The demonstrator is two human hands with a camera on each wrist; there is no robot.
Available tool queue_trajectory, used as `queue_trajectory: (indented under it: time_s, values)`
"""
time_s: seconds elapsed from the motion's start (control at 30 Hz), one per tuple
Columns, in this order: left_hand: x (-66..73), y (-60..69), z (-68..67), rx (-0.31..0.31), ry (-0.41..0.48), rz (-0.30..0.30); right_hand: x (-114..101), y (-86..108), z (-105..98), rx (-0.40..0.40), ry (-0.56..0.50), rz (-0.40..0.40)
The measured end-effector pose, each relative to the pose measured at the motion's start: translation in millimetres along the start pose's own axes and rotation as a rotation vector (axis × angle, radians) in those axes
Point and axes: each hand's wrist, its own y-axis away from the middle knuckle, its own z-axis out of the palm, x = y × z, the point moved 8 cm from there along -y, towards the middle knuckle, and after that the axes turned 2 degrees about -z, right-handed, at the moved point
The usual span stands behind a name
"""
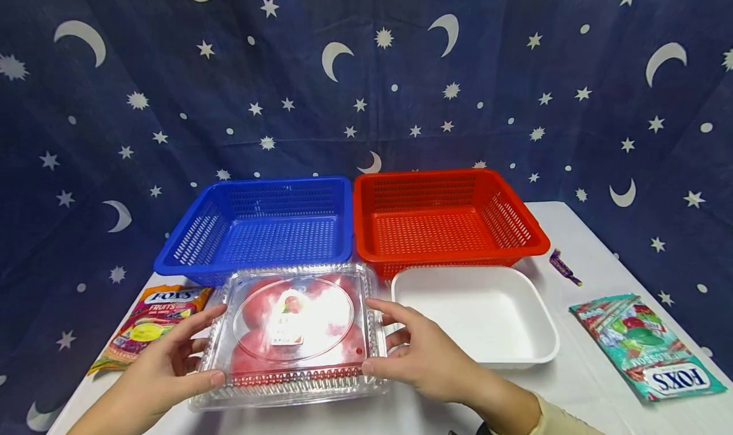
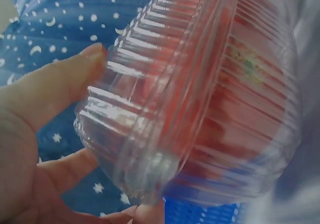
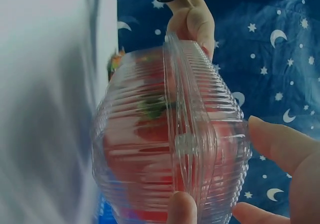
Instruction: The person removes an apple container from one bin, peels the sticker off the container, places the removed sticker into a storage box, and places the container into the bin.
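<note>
A clear plastic clamshell box (image 1: 292,339) of large red, tomato-like fruits is held between both hands at the front of the table. It carries a printed label (image 1: 288,320) on its lid, and a green stem end shows through its side in the right wrist view. My left hand (image 1: 163,368) grips the left side, thumb at the near corner and fingers along the edge. On the opposite side, my right hand (image 1: 424,352) holds the box between thumb and fingers. The ribbed wall (image 2: 150,84) and closed rim seam (image 3: 182,134) appear close up in the wrist views.
Behind the box stand a blue basket (image 1: 280,257) and a red basket (image 1: 446,255). To the right is a white tray (image 1: 475,314). A Fox's fruits bag (image 1: 151,324) lies left; a green Fox's bag (image 1: 647,346) and a purple-wrapped candy (image 1: 564,268) lie right.
</note>
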Motion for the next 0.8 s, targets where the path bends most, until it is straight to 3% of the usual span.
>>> queue_trajectory:
  time_s: [0.1,0.33,0.53,0.7,0.8]
  values:
    - [-6.1,-1.2,0.5,0.005,-0.018,0.047,5.2,0.0,5.0,-0.001,0.021,-0.002]
    - [-21.3,-8.0,13.5,-0.068,-0.015,-0.009,16.4,2.0,7.1,0.022,0.108,0.011]
    - [-19.7,-14.6,19.9,-0.059,-0.015,0.041,23.2,-1.6,8.4,0.030,0.141,0.007]
    - [-22.0,-19.9,20.9,-0.067,-0.007,0.032,26.9,-3.8,10.9,0.034,0.170,0.016]
    - [-21.0,-21.7,19.0,-0.064,0.015,0.061,28.3,-5.5,14.0,0.036,0.193,0.023]
